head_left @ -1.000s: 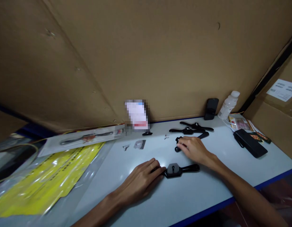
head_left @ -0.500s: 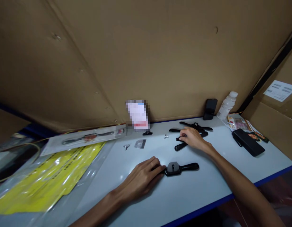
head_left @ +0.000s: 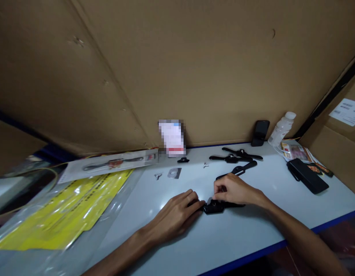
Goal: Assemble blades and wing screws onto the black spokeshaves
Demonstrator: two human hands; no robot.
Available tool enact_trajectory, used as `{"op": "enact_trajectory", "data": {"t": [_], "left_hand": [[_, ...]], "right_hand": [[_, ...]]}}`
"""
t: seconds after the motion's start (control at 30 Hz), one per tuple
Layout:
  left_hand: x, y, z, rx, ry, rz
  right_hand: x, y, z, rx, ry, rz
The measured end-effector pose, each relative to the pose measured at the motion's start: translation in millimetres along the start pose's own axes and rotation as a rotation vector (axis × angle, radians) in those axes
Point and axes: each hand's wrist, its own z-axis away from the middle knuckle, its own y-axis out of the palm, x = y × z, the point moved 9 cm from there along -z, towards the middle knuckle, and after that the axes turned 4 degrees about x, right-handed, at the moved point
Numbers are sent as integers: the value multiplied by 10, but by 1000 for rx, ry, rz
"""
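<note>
Black spokeshave body [head_left: 214, 206] flat on white table [head_left: 252, 234], near front edge. Left hand [head_left: 177, 214] resting on its left handle, fingers curled loosely over it, same as half a second ago. Right hand [head_left: 233, 191] now pulled back from the far parts and down onto the body, fingertips pinched at its top centre; whatever sits in the pinch too small to tell. Right handle mostly hidden under that hand.

Just behind the body: loose black handle piece [head_left: 237, 170], lying alone now with the hand gone from it. Further behind: two more black spokeshaves [head_left: 237, 155]. Behind-left of the body: small wing screw [head_left: 205, 165], flat metal blade [head_left: 173, 173], second wing screw [head_left: 158, 176]. Far left of the body: yellow packaging in clear plastic [head_left: 62, 207], carded tool pack [head_left: 114, 163]. Far right of the body: black case [head_left: 308, 175], plastic bottle [head_left: 281, 129], dark phone [head_left: 260, 133] against cardboard wall [head_left: 177, 69].
</note>
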Motion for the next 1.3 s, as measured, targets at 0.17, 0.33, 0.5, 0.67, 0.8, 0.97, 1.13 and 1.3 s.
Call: {"op": "enact_trajectory", "data": {"t": [0.17, 0.33, 0.5, 0.67, 0.8, 0.97, 1.13, 1.3], "left_hand": [[-4, 13, -8, 13, 5, -10], [-3, 7, -10, -12, 17, -8], [17, 48, -9, 10, 5, -23], [12, 33, -6, -9, 21, -19], [12, 22, -8, -5, 14, -22], [-10, -1, -12, -6, 19, -30], [1, -1, -1, 0, 5, -11], [14, 11, 17, 5, 5, 0]], "right_hand": [[-212, -294, -94, -245, 78, 156], [-175, -332, -411, -214, 113, 493], [-93, -208, -725, -156, 85, 585], [-64, -140, -741, -183, 47, 565], [-60, -238, -539, -270, 12, 483], [-160, -433, -186, -464, -99, -110], [-353, -237, -123, -278, -27, -713], [-310, -35, -110, -2, 18, -831]]}}
